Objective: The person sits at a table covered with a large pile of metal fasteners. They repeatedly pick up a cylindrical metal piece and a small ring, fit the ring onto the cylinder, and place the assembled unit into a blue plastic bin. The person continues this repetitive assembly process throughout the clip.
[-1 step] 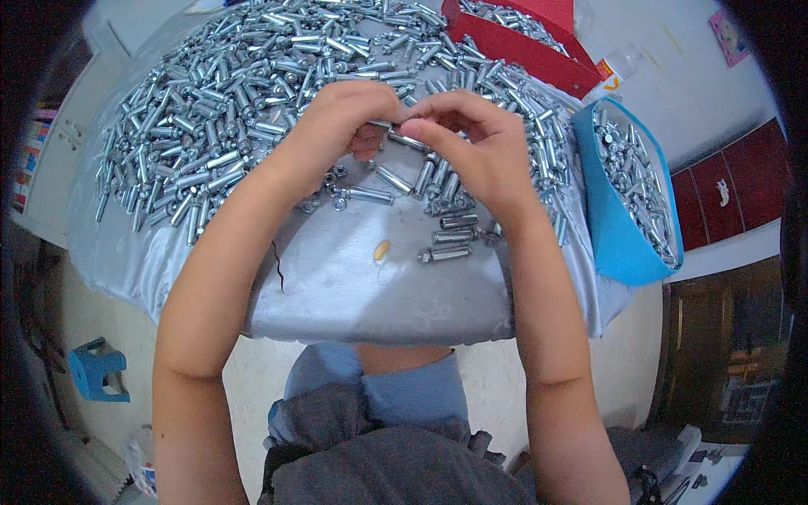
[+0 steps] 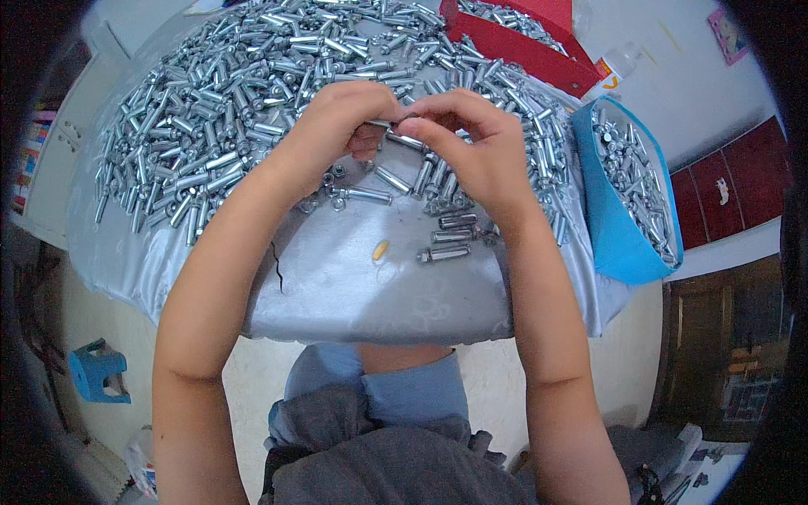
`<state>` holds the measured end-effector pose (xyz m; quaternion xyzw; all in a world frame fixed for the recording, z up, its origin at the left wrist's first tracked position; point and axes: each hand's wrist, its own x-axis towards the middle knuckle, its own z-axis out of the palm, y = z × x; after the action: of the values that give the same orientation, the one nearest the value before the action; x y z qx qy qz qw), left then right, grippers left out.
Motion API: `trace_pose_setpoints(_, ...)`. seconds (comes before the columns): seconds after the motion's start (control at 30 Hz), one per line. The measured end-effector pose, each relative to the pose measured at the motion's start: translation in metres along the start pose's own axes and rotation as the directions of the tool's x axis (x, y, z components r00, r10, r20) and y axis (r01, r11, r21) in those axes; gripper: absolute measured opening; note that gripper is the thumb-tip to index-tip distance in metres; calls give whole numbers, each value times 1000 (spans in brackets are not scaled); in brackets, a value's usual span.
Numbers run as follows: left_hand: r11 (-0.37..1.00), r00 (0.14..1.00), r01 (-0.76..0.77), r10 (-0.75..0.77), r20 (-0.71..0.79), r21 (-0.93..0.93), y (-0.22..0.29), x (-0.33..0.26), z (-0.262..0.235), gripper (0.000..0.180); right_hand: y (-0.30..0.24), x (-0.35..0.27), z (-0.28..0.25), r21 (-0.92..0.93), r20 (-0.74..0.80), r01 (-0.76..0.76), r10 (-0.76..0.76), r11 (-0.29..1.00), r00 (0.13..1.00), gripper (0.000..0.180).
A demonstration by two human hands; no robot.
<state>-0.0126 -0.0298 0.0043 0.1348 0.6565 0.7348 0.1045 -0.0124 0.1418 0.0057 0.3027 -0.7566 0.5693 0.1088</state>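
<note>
Both my hands meet over the near edge of a heap of shiny metal sleeve anchor bolts (image 2: 244, 93). My left hand (image 2: 349, 114) is closed, its fingers curled around a sleeve anchor bolt (image 2: 380, 124), of which only a short length shows. My right hand (image 2: 475, 135) pinches with thumb and forefinger at the end of that bolt, where a small dark part is mostly covered by the fingertips. Below the hands lie loose bolts (image 2: 393, 179), and a few more rest beside my right wrist, near a small row of bolts (image 2: 450, 236).
A silvery cloth (image 2: 337, 311) covers the table. On it lie a small yellowish oval piece (image 2: 381, 250) and a dark thread (image 2: 278, 269). A blue bin (image 2: 619, 257) of bolts stands at the right; a red box (image 2: 522, 55) holds more behind. Nearby is a clear bottle (image 2: 619, 63). A blue stool (image 2: 99, 370) sits on the floor.
</note>
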Motion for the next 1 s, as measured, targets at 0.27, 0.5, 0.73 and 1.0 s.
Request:
trace_pose_setpoints(0.27,999,999,-27,27,-33,-17,7,-4,4,18,-7,-1,0,-201,-37,191,-202,961,979,17)
trace_pose_setpoints(0.5,978,999,25,-19,29,-208,-1,0,0,19,-8,0,4,-257,-66,303,-330,917,942,15)
trace_pose_setpoints(0.73,986,992,128,-125,33,-103,3,-3,13,33,-4,-2,5,-149,-95,206,-222,967,970,15)
trace_pose_setpoints(1.0,959,985,128,-154,-83,-252,13,-2,13,27,0,13,-45,-160,-435,261,-305,952,847,14)
